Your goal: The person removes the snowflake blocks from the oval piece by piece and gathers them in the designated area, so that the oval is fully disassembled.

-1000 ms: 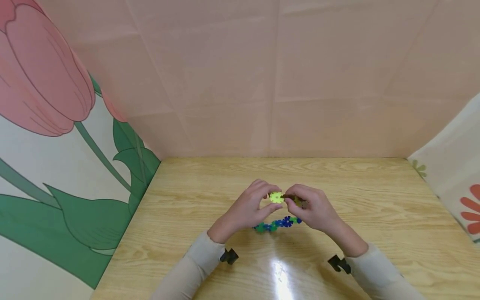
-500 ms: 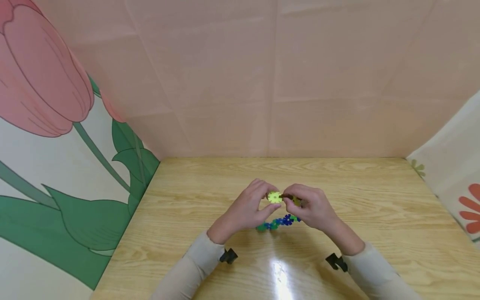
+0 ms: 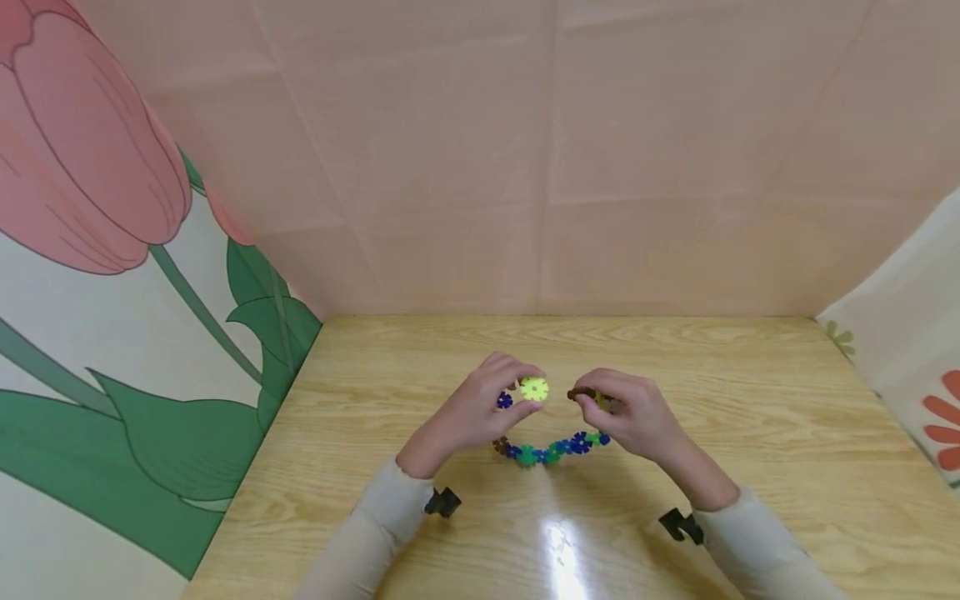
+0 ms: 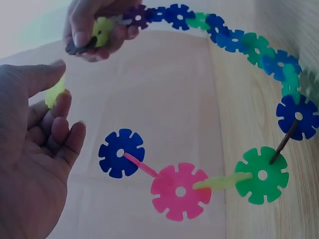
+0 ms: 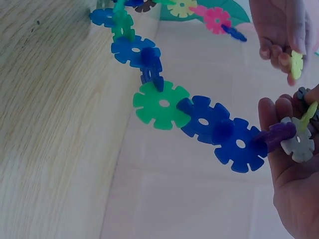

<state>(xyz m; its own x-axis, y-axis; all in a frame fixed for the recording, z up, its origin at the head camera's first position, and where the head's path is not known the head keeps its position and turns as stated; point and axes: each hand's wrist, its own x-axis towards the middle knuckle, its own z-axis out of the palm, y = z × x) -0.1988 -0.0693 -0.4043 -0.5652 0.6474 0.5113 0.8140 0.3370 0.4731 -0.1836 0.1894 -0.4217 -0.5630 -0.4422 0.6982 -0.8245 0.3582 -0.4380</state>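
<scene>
My left hand (image 3: 468, 408) pinches a yellow snowflake disc (image 3: 535, 389) between thumb and fingers. A short way to its right, my right hand (image 3: 633, 417) grips one end of a chain of interlocked snowflake discs (image 4: 256, 52). The dark brown disc (image 4: 75, 49) at that end sticks out from its fingertips, apart from the loose yellow one. Beside it within the grip show a yellow disc (image 4: 102, 32) and a grey disc (image 5: 299, 142). From there the chain curves round through blue and green pieces to a pink disc (image 4: 172, 199) and a blue end disc (image 4: 119, 167) near my left hand.
A wood-grain table (image 3: 360, 375) lies under the hands. A plain pink cloth backdrop (image 3: 465, 167) rises behind it, with a tulip-printed panel (image 3: 97, 150) at left and a flower-printed one (image 3: 907, 358) at right. Black wrist mounts (image 3: 442, 502) hang below the cuffs.
The yellow disc, earlier against the brown disc at the right fingertips, is now separated from it. My left hand has shifted left with it, uncovering the chain's blue end. The right hand has barely moved.
</scene>
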